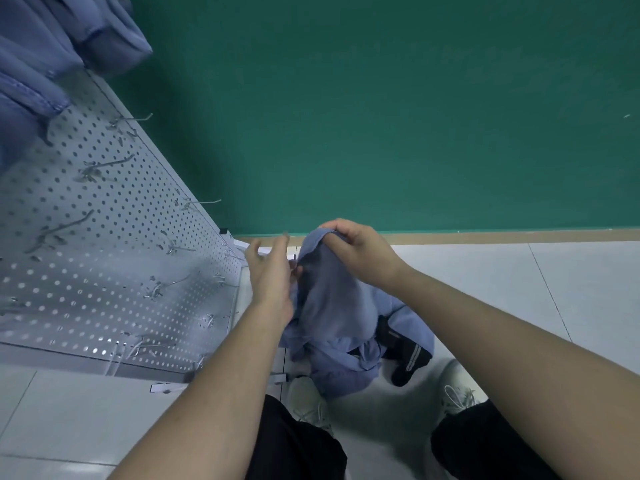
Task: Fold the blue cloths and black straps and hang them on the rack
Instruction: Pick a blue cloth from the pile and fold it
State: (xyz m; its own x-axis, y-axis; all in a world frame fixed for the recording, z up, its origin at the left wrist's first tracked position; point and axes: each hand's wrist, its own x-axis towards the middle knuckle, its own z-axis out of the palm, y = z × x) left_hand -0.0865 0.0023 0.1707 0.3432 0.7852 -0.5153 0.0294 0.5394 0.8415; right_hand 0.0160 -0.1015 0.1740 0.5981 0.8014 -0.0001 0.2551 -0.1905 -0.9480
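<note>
Right hand (356,251) pinches the cloth's (332,299) top edge mid-frame, above the floor pile (346,362); left hand (270,271) hovers loose-fingered beside it. I'd grab the opposite corner and square edges before folding toward the rack (104,237).

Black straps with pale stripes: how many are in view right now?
1 visible: a black strap with pale stripes on the floor, partly under the blue cloth pile, right of the held cloth. More may be hidden beneath the pile.

Green wall (381,116) above a tan baseboard (485,235); pale floor tiles (519,289); 2 white shoes (308,400).
</note>
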